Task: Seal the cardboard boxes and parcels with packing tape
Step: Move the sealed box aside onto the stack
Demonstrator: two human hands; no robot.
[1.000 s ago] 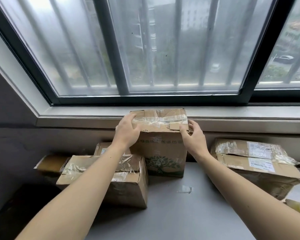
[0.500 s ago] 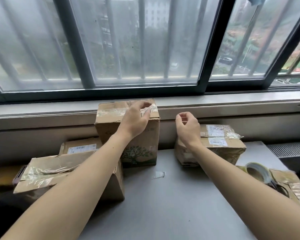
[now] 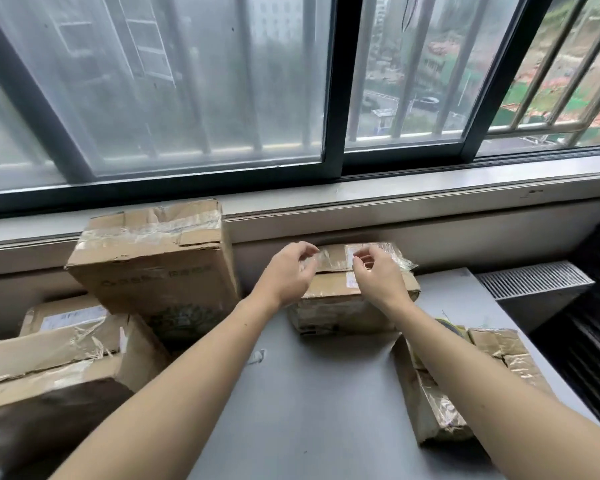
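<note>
Parcel (image 3: 336,310) lies beneath loosely curled left hand (image 3: 288,273) and right hand (image 3: 378,277).

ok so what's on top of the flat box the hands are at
Crinkled clear tape and a white label lie on top of the flat box. The left hand and right hand cover the middle, so the seam there is hidden.

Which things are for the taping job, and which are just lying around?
For the job: flat box at the left hand and right hand; tall box; two boxes on the left; parcel on the right; tape roll, mostly hidden by the arm.
Just lying about: tape scrap on the table; vent grille.
</note>
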